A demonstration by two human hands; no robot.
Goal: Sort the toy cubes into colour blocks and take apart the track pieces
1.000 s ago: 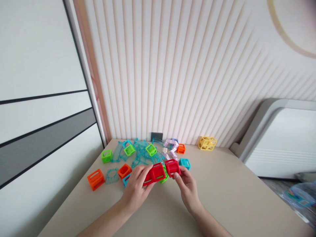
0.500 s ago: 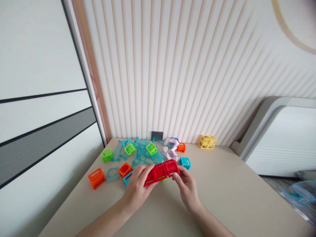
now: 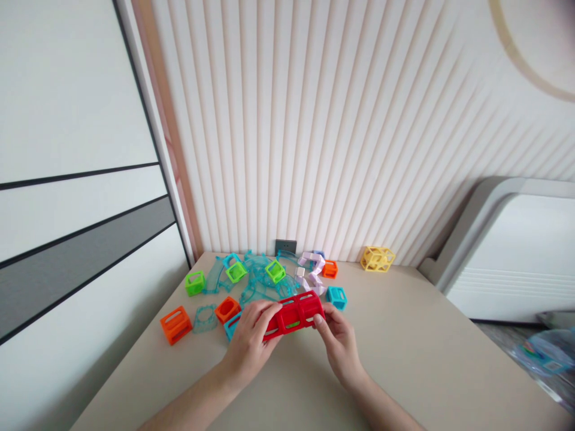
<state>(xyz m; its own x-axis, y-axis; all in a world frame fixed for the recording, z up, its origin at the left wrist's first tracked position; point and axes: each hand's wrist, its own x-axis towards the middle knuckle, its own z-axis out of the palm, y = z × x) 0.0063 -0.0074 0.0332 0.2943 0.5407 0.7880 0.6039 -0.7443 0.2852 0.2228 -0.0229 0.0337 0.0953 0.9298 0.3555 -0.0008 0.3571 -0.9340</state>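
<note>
Both my hands hold a row of joined red hollow blocks [image 3: 294, 314] just above the beige table [image 3: 404, 359]. My left hand [image 3: 249, 344] grips the row's left end and my right hand [image 3: 340, 340] pinches its right end. A green block shows through the red row's openings from behind. Beyond the hands lie loose pieces: two orange blocks [image 3: 175, 324] at the left, green blocks [image 3: 194, 282], clear teal track pieces [image 3: 258, 281], a teal block [image 3: 336, 296] and a lilac zigzag piece [image 3: 313, 269].
A yellow cage cube [image 3: 378, 258] stands at the back right by the ribbed wall. A grey wall socket [image 3: 286, 246] sits behind the pile. A white appliance [image 3: 512, 251] stands to the right of the table, a panelled wall to the left.
The separate red block in my right hand has closed against the blocks in my left hand, so the reds now form one straight row. The hands came slightly together.
</note>
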